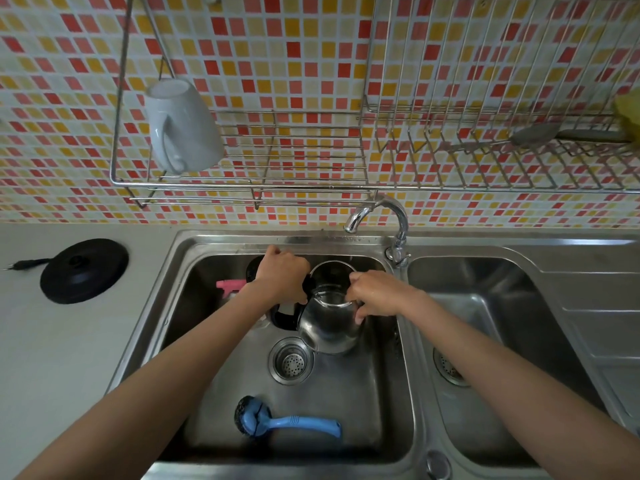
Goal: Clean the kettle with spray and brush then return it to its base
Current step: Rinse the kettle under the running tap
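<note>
A steel kettle point(329, 327) with its lid swung open stands in the left sink basin point(346, 410), above the drain. My left hand point(282, 275) grips its black handle from the left. My right hand point(375, 294) holds the kettle's rim and right side. A blue-handled brush point(287, 422) lies on the basin floor near the front. Behind my left forearm a pink spray bottle point(230, 285) lies in the basin, mostly hidden. The round black kettle base point(84, 270) sits on the counter at the left, its cord trailing left.
A curved tap point(381, 211) stands behind the sinks, its spout above the left basin's back edge. A second basin point(502, 341) lies to the right. Wire racks point(450, 150) hang on the tiled wall, with a white mug point(180, 126) upside down on the left one.
</note>
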